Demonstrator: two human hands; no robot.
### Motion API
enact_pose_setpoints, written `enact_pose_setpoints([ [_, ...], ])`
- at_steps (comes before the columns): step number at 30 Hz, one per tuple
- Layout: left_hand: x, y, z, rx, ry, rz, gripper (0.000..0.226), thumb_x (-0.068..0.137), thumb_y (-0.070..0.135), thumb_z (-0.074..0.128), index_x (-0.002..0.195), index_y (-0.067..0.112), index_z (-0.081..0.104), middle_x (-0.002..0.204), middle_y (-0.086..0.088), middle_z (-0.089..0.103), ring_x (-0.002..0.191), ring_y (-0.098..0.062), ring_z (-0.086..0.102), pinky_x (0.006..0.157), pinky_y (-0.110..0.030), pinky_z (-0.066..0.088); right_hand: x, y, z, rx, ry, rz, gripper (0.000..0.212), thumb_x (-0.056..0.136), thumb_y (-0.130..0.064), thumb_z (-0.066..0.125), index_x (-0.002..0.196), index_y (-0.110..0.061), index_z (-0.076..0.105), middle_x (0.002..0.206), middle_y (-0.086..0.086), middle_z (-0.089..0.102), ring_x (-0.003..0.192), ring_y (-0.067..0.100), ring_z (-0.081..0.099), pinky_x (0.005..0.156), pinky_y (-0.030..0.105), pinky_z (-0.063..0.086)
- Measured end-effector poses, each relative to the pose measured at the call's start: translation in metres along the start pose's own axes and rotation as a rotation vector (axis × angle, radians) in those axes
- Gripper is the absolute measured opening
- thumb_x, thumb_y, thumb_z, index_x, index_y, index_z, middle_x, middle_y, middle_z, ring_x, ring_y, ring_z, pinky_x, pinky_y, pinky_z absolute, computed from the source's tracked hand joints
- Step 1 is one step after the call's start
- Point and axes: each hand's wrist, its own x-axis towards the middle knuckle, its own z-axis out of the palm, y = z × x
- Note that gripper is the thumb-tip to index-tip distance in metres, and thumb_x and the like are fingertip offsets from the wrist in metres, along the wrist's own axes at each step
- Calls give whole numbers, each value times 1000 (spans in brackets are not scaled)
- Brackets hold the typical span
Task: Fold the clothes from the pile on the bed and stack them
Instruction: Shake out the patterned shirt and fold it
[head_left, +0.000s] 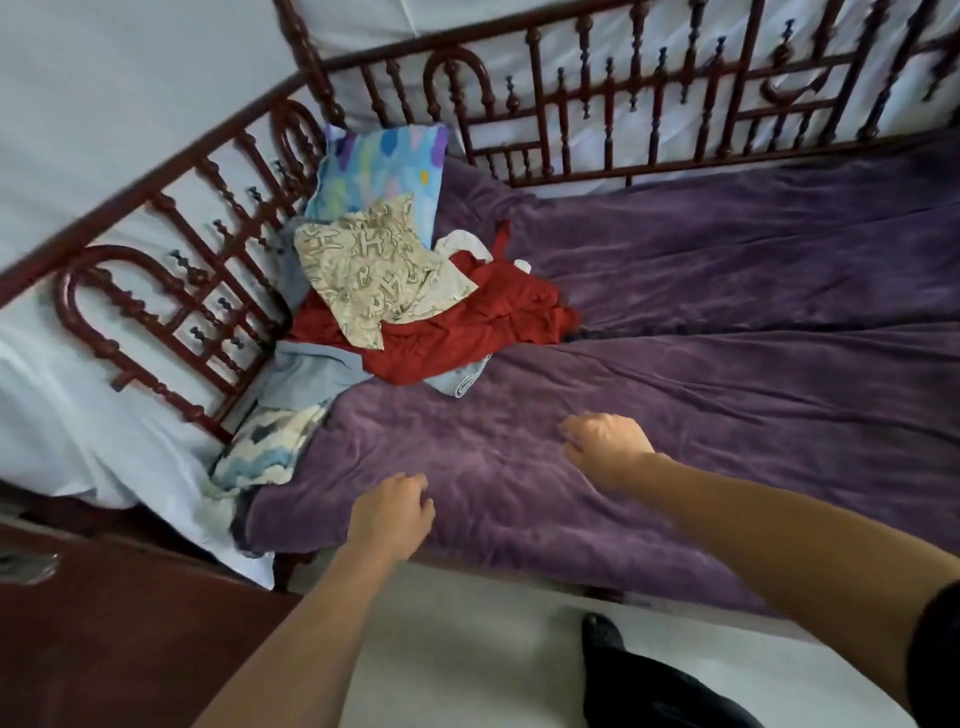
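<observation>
The pile (415, 306) of clothes sits at the far left corner of the bed (727, 364), up against the dark red railing (171, 291) and a blue patterned pillow (379, 176). On top lies a cream printed garment (374, 270); under it a big red garment (467, 322), w/ pale blue pieces (306, 374) poking out below and to the left. Nothing folded or stacked in view yet, so the job looks to be at its start.

Both hands hover low over the purple blanket (519, 493), near the pile but apart from it. Left hand (392, 514): fingers curled loosely, grip narrow, holding nothing. Right hand (608, 447): also curled inward, empty, grip half closed.

Handling, as a judgement: all light, soft, floppy fabric, no stiffness, not fragile; it'll sag and bunch when lifted. The plush blanket may drag at the cloth. The cream piece is uppermost and free, so prob. the first to take. Best pinched at two corners or shoulder seams, one per hand, then shaken flat onto the open blanket area in front. The red one is tangled w/ others and may pull them along.
</observation>
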Motion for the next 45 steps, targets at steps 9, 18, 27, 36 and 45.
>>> enact_pose_setpoints([
  [9,142,-121,-27,52,-41,-8,22,92,34,47,107,23,59,110,0,58,99,-23,60,78,-34,46,178,-49,39,137,-19,85,23,90,-31,48,108,-19,57,111,2,64,100,29,61,75,34,45],
  [18,282,-223,-37,64,-99,-4,27,92,35,47,113,22,58,113,1,57,101,-20,60,78,-31,44,310,-115,60,253,-111,139,34,88,-31,49,121,-26,58,119,-2,65,103,26,62,80,34,46],
  [27,481,-306,-33,3,-96,142,34,91,32,53,122,19,55,118,-3,48,108,-24,53,85,-38,47,419,-141,83,151,-157,318,28,91,-34,49,115,-26,58,115,-5,63,103,21,62,80,32,48],
  [36,723,-396,-44,-94,306,140,57,88,25,60,140,15,41,146,-17,36,133,-36,33,103,-52,38,625,-178,120,145,-42,288,59,90,-47,52,143,-32,31,146,-3,40,129,19,42,89,38,49],
  [45,734,-408,23,-217,324,164,15,84,13,64,75,1,66,82,-15,60,85,-36,54,68,-42,45,684,-195,161,230,236,346,20,93,-38,57,105,-28,70,92,-5,69,84,20,65,58,27,39],
])
